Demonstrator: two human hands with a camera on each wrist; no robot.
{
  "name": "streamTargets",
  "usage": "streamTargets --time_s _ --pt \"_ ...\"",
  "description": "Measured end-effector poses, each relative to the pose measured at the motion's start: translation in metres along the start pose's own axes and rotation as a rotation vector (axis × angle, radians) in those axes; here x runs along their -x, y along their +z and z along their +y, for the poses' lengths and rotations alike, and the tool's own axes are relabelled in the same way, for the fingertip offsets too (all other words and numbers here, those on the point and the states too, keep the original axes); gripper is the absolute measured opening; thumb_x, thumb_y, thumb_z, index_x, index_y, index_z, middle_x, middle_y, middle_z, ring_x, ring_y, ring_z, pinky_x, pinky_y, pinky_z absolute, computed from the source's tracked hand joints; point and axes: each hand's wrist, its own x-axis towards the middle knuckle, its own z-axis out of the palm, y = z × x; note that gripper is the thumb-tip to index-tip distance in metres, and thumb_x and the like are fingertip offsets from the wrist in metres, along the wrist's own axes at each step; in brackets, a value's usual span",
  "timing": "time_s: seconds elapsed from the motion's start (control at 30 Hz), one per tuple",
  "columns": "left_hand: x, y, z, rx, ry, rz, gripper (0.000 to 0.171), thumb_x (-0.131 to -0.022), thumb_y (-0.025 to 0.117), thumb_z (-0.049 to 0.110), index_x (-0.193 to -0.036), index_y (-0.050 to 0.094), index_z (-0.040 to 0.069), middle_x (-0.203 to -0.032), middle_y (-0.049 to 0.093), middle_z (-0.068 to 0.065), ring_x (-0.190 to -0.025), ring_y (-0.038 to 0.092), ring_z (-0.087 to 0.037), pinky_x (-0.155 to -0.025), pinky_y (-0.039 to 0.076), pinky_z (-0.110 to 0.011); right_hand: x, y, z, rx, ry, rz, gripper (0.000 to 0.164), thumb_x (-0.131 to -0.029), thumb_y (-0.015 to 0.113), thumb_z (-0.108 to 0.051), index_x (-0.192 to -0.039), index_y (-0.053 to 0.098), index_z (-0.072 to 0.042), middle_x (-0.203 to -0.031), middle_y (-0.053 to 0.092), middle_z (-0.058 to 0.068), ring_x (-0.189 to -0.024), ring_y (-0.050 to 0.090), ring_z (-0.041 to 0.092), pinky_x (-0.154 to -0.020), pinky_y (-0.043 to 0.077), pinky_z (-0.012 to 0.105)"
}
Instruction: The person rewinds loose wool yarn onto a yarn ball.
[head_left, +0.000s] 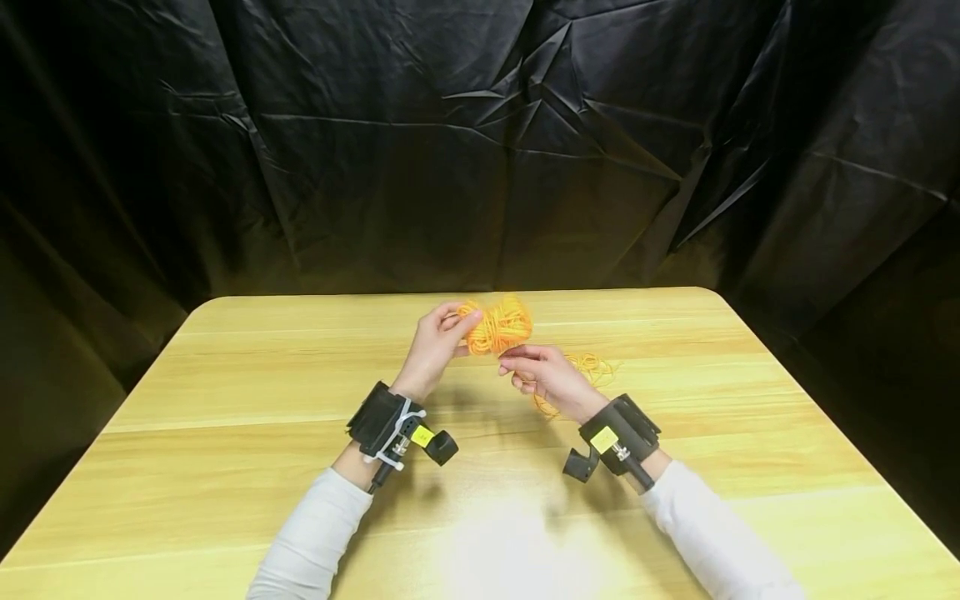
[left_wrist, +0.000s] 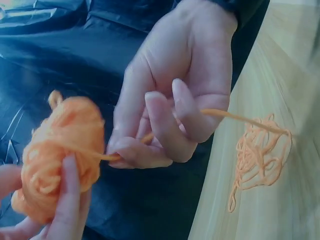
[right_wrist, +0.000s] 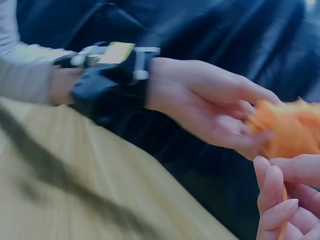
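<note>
An orange yarn bundle, wound round its middle, is held above the table by my left hand. In the left wrist view, the left fingers grip one end of the yarn bundle. My right hand is just to its right and pinches a strand between thumb and forefinger. That strand passes through the right hand's curled fingers and on to a loose tangle of yarn on the table. In the right wrist view the bundle is partly cut off.
The light wooden table has rounded far corners. Behind it hangs a creased black sheet. Each wrist wears a black strap with a small camera, the left camera and the right camera both above the tabletop.
</note>
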Motion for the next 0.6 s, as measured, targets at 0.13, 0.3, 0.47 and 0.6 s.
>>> streamTargets --time_s 0.13,0.3,0.47,0.6 --pt "0.001 -0.001 -0.003 -0.021 -0.017 -0.124 0.029 -0.086 0.059 0.015 -0.109 0.052 -0.001 -0.102 0.062 -0.017 -0.078 0.061 -0.013 -0.072 0.053 -0.035 -0.006 -0.010 -0.003 -0.104 0.044 0.040 0.016 -0.091 0.036 0.004 -0.095 0.051 0.001 -0.071 0.056 -0.002 -0.057 0.049 0.004 -0.052 0.040 0.013" --pt "0.002 -0.002 -0.004 -0.119 -0.015 -0.229 0.029 -0.084 0.061 0.018 -0.107 0.055 0.002 -0.097 0.063 -0.013 -0.079 0.061 -0.015 -0.068 0.053 -0.032 -0.010 -0.017 -0.016 -0.019 0.024 0.115 0.023 -0.093 0.037 -0.002 -0.110 0.049 0.009 -0.075 0.058 -0.004 -0.056 0.047 0.002 -0.050 0.039 0.012" --pt "0.003 -0.002 -0.005 -0.230 -0.005 -0.267 0.027 -0.083 0.063 0.020 -0.105 0.057 0.004 -0.095 0.063 -0.011 -0.078 0.059 -0.015 -0.065 0.052 -0.028 -0.009 -0.012 -0.030 0.235 -0.046 0.186 0.025 -0.088 0.055 -0.016 -0.104 0.060 0.003 -0.081 0.063 -0.002 -0.067 0.047 0.009 -0.052 0.035 0.016" --pt "0.004 -0.001 -0.004 -0.269 -0.006 -0.241 0.029 -0.082 0.064 0.021 -0.106 0.058 0.004 -0.095 0.062 -0.012 -0.078 0.057 -0.016 -0.062 0.050 -0.026 -0.004 -0.002 -0.040 0.450 -0.174 0.216 0.022 -0.086 0.059 -0.018 -0.098 0.064 0.000 -0.084 0.066 0.004 -0.077 0.054 0.016 -0.058 0.042 0.021"
